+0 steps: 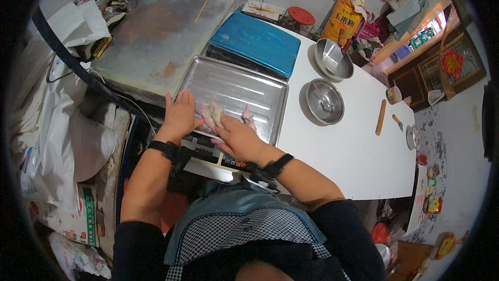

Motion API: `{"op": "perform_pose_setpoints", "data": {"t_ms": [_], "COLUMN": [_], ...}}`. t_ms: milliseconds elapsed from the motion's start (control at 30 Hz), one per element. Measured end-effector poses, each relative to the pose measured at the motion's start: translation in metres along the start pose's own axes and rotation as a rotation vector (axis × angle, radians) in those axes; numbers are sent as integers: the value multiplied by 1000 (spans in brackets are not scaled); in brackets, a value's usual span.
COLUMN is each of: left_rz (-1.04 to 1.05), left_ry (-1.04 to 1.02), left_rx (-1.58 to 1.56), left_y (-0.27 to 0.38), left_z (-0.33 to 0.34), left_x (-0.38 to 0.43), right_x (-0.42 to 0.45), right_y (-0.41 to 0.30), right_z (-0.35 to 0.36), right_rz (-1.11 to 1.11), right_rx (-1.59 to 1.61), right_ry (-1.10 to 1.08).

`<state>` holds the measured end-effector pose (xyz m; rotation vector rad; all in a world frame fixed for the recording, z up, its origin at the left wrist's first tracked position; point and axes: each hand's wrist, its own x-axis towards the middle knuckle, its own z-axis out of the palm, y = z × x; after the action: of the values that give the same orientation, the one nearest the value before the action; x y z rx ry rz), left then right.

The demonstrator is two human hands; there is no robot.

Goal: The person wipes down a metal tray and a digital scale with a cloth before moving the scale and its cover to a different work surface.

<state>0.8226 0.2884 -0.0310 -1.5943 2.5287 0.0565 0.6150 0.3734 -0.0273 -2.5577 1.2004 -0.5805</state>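
Note:
A steel tray lies on a digital scale; the keypad shows below its near edge. My right hand presses a crumpled cloth, pale with pinkish parts, against the tray's near left part. My left hand rests flat at the tray's left edge, fingers pointing away, its thumb touching the cloth. Another pinkish bit of the cloth shows beyond my right hand; whether it is one piece I cannot tell. My right fingertips are partly hidden.
Behind the tray sits a blue lid. Two steel bowls, a near one and a far one holding a scraper, stand on the white table. A wooden stick and a small brush lie right. A grey slab is at left.

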Motion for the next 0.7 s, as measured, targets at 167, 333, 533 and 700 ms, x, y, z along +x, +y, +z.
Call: {"op": "perform_pose_setpoints", "data": {"t_ms": [167,333,533,700], "left_rz": [-8,-14,-28,-43], "left_ry": [-24,-45,-85,-90], "left_rx": [8,22,-16,7], "left_y": [2,3,5,4], "left_z": [-7,-11,-17,-13], "left_x": [-1,0,0,1], "right_x": [-64,-103,-99,-69], "right_y": [17,23,19,13], "right_z": [-36,-90,-127,-76], "right_rz": [59,99,468,398], "right_rx": [-21,-293,-198,-261], "right_ry": [-159,-406,-60,-33]}}
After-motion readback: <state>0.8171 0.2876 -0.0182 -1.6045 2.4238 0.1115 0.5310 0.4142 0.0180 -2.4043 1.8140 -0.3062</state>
